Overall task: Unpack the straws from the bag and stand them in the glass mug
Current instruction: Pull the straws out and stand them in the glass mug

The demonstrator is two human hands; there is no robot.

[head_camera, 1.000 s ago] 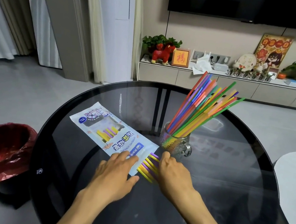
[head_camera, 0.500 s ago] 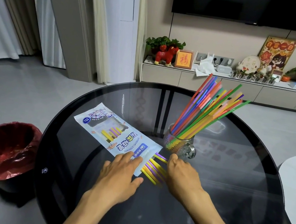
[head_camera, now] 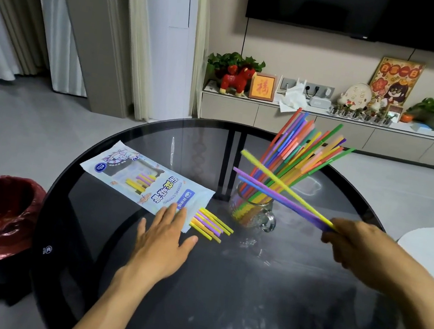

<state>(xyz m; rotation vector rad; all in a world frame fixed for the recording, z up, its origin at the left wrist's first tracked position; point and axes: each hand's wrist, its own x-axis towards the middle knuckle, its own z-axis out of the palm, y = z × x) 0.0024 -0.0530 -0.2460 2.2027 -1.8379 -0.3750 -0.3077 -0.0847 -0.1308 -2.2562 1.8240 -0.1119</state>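
Right hand (head_camera: pixel 354 243) fingers pinch three straws (head_camera: pixel 285 193) — ends over glass mug (head_camera: pixel 252 211).

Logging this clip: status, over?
Left hand flat on bag. Right hand holds few straws above glass mug. More straws poke from bag. Nothing blocking.

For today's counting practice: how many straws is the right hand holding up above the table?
3. The yellow straw lies uppermost, the two purple straws just beneath, all pinched in the right hand beside the mug. Another could hide behind them.
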